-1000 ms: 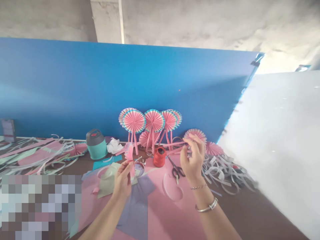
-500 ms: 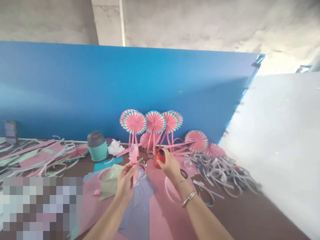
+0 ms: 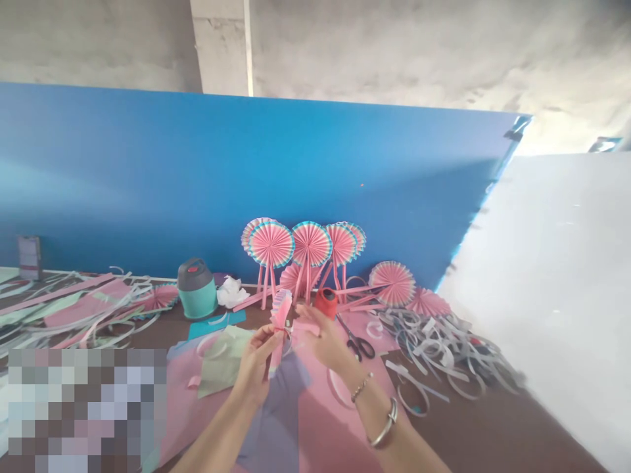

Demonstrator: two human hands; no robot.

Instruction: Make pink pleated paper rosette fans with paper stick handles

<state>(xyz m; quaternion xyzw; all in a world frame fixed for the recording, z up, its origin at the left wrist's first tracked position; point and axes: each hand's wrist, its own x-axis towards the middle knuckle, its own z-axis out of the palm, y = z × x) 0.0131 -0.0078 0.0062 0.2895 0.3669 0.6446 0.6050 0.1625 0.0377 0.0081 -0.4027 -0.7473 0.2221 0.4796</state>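
My left hand [image 3: 259,358] pinches a narrow strip of pleated pink paper [image 3: 282,309] around its middle, the folds standing upright above the fingers. Just to the right is my right hand [image 3: 323,338], its fingers stretched toward the pleated paper and slightly apart; any thin thread between them is too fine to make out. Behind that hand stands a red spool of thread [image 3: 326,303] with a dark top. A pair of black-handled scissors [image 3: 361,347] lies beside my right wrist, partly covered by it.
Finished pink paper fans [image 3: 270,243] lean against the blue partition [image 3: 315,157]. Curled paper strips [image 3: 438,348] are heaped at the right, more strips [image 3: 89,302] at the left. A teal and grey container [image 3: 196,289] stands beside crumpled white paper [image 3: 231,292]. Pink sheets [image 3: 325,420] cover the front.
My right hand has let go of the red spool and come left toward the pleated paper. The spool now stands behind it and the scissors show more. My left hand keeps its pinch.
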